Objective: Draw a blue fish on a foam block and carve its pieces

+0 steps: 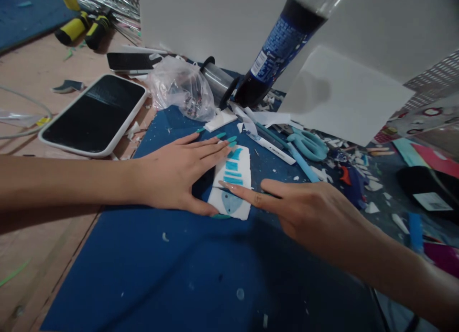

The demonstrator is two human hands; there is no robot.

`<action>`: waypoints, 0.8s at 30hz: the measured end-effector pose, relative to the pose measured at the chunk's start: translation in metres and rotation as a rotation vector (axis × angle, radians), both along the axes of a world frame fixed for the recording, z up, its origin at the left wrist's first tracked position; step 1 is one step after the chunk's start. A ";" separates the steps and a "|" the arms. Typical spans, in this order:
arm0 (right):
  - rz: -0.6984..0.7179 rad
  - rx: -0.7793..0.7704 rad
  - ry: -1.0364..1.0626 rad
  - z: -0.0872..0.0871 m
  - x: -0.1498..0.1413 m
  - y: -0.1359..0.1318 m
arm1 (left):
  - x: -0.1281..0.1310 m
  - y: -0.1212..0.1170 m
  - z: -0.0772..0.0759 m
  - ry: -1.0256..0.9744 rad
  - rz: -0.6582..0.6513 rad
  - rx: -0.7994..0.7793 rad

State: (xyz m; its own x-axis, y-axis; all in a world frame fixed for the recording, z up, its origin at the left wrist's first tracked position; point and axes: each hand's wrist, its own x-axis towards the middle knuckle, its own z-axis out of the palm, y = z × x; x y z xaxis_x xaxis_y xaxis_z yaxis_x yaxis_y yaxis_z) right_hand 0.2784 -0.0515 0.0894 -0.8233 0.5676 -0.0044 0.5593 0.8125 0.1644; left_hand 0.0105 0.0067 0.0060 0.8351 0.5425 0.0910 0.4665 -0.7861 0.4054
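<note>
A small white piece [246, 162] lies on a blue board [172, 265], with bright blue painted bands on its upper part and a light blue pointed shape [231, 204] on its lower part. A dark line divides the two parts. My left hand [170, 171], with long teal nails, lies flat and spread, fingertips on the piece's upper left and thumb at its lower left edge. My right hand [304, 207] reaches in from the right. Its index finger stretches onto the piece by the dark line; the other fingers curl under, and whatever they may hold is hidden.
A bottle of dark drink [276, 49] leans behind the board, near a clear plastic bag [181, 85]. Light blue scissors [308, 143], a white pen [272, 148] and scraps lie at right. Left are a phone [95, 114] and yellow-black tools [73, 29].
</note>
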 end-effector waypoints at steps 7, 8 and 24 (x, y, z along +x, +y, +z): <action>-0.010 -0.025 0.042 -0.009 0.007 -0.003 | -0.002 0.000 0.001 0.004 -0.007 0.008; -0.020 -0.026 0.043 -0.010 0.009 -0.003 | -0.002 0.000 0.001 0.012 -0.008 0.007; -0.164 -0.122 0.094 -0.023 0.045 -0.018 | 0.000 0.000 0.004 0.115 -0.004 -0.026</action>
